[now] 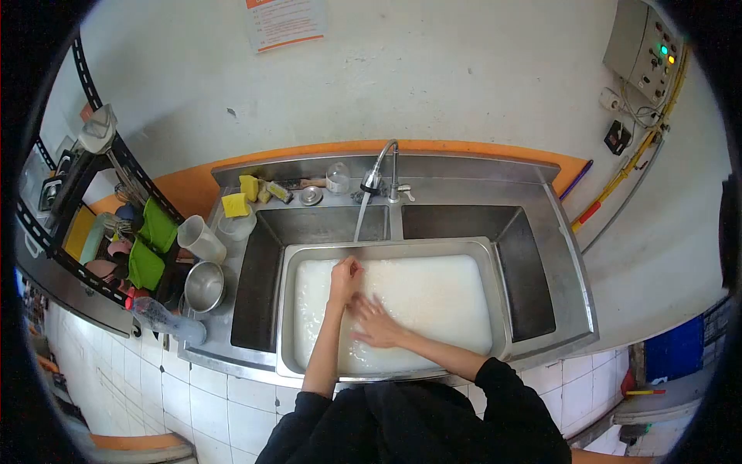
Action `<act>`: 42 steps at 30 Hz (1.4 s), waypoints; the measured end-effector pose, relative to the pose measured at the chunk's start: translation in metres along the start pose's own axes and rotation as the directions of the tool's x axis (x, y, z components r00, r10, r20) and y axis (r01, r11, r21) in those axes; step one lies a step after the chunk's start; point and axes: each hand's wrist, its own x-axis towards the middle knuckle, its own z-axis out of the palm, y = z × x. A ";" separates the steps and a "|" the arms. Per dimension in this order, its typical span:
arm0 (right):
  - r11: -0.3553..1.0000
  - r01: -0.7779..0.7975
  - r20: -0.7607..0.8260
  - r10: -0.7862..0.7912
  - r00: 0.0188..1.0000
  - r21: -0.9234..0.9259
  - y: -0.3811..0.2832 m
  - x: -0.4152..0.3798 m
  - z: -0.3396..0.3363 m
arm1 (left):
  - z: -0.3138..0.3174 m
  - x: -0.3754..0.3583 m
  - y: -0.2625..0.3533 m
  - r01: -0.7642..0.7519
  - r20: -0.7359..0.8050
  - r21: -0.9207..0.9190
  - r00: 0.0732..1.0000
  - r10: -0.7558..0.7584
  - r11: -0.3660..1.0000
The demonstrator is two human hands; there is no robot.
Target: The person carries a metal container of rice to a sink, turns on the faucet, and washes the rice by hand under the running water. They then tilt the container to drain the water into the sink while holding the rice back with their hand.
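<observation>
A large rectangular metal tray (502, 309) lies across the double sink, filled with cloudy white liquid (433, 298). My left hand (346, 278) is over the left part of the tray, its fingers curled closed; what is in them, if anything, is hidden. Just below and to the right, my right hand (376, 321) is at the liquid's surface with its fingers spread and slightly blurred. Beyond the tray's far rim, water runs from the faucet (372, 182) into the left basin.
Yellow sponges (236, 205), a glass jar (338, 178) and a brush line the sink's back ledge. On the left stand a plastic pitcher (202, 240), a metal pot (205, 287), a plastic bottle (166, 319) and a black rack. A control box (643, 50) hangs at the upper right.
</observation>
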 end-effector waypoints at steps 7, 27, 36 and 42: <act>0.958 0.285 0.167 -0.278 0.946 -0.020 -0.004 -0.015 -0.028 | -0.003 -0.001 -0.035 -0.149 -0.171 0.153 0.970 0.175 0.977; 0.926 -0.371 -0.095 0.376 0.922 0.073 0.065 -0.059 -0.075 | -0.011 -0.003 -0.047 0.082 -0.188 0.123 0.980 -0.058 0.989; 0.685 -0.403 -0.313 0.672 0.671 0.607 0.100 -0.071 -0.068 | -0.017 0.000 -0.052 -0.025 -0.312 0.186 0.946 0.084 0.982; 0.758 -0.456 -0.145 0.574 0.806 0.466 0.107 -0.074 -0.084 | -0.020 -0.003 -0.052 0.001 -0.259 0.140 0.965 0.036 0.990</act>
